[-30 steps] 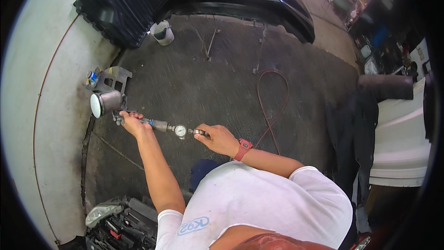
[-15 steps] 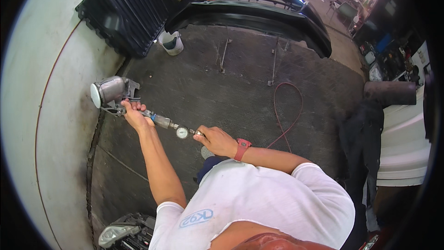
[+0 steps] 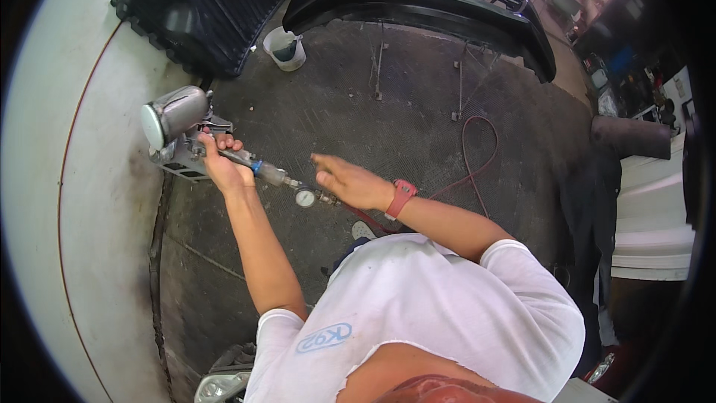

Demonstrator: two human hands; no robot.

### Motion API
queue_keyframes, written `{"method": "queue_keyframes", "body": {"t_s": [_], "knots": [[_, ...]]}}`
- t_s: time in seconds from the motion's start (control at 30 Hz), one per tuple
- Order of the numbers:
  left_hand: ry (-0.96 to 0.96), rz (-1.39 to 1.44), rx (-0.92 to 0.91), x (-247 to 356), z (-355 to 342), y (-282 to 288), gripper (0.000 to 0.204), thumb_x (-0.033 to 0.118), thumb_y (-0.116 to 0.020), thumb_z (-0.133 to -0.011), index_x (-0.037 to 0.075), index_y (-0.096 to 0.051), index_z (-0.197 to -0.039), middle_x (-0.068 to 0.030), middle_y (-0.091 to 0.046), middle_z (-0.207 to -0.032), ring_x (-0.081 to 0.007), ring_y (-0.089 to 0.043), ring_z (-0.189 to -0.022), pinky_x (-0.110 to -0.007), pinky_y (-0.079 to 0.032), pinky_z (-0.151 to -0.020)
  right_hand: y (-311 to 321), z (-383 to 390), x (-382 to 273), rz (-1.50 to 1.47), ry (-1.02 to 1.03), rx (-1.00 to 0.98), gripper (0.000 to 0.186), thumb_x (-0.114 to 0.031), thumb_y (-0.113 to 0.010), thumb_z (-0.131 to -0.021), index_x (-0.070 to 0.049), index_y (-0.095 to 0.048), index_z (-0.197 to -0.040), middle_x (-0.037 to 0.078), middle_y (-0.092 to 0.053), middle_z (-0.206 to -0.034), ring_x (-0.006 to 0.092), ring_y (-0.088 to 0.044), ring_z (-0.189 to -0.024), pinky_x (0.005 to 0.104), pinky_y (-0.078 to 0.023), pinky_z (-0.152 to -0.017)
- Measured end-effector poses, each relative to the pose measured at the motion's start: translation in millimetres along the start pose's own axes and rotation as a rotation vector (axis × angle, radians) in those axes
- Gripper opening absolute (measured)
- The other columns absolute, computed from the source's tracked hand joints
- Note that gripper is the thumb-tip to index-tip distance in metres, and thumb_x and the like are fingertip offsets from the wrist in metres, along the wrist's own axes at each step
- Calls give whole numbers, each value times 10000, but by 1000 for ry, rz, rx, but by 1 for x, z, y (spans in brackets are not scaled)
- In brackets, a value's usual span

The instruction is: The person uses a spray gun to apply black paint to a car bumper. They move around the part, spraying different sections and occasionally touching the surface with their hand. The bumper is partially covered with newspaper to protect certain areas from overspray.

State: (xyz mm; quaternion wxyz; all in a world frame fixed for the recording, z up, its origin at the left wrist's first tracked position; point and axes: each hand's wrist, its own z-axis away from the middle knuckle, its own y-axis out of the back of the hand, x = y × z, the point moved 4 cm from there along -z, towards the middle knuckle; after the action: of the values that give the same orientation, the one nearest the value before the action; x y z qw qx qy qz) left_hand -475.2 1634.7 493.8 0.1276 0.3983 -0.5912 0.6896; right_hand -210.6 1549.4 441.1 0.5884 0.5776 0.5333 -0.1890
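Gun (image 3: pixel 242 157): it's hanging over the floor's (image 3: pixel 328 93) left edge, cup (image 3: pixel 183 112) facing the wall (image 3: pixel 104 209)
Left hand (image 3: pixel 227 172): it's wrapping round the gun, fingers hugging it
Right hand (image 3: pixel 359 183): it's hovering by the coupling (image 3: pixel 329 199), fingers straight and pinching nothing, can't tell if the palm's touching
Hose (image 3: pixel 362 216): it's trailing off the coupling, just past the gauge (image 3: pixel 305 198)
Tip: imo you're best keeping the gun steady and tugging the coupling lightly

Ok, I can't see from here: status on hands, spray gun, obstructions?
Left hand gripping spray gun. Right hand open near the round gauge. Possible snag: red hose looped on the floor, right side.
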Motion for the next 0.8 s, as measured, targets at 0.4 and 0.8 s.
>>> {"method": "queue_keyframes", "body": {"t_s": [0.4,0.8], "knots": [[365,28,-401,-155,42,-125,922,862,-293,-999,61,-536,-1385,-76,-596,-1299,-220,-541,-1259,-421,-409,-1145,82,-109,24,-135,38,249,869,-503,-739,-971,-52,-382,-1621,264,-587,-1460,439,-594,-1335,473,-484,-1108],[590,-838,-985,-317,7,-218,719,626,-342,-1133,73,-497,-1565,-188,-493,-1596,-338,-398,-1534,-486,-265,-1284,347,37,211,-251,-393,1363,619,-496,-509,-1127,-15,-475,-1515,165,-707,-1320,205,-723,-1117,281,-579,-551]]}}
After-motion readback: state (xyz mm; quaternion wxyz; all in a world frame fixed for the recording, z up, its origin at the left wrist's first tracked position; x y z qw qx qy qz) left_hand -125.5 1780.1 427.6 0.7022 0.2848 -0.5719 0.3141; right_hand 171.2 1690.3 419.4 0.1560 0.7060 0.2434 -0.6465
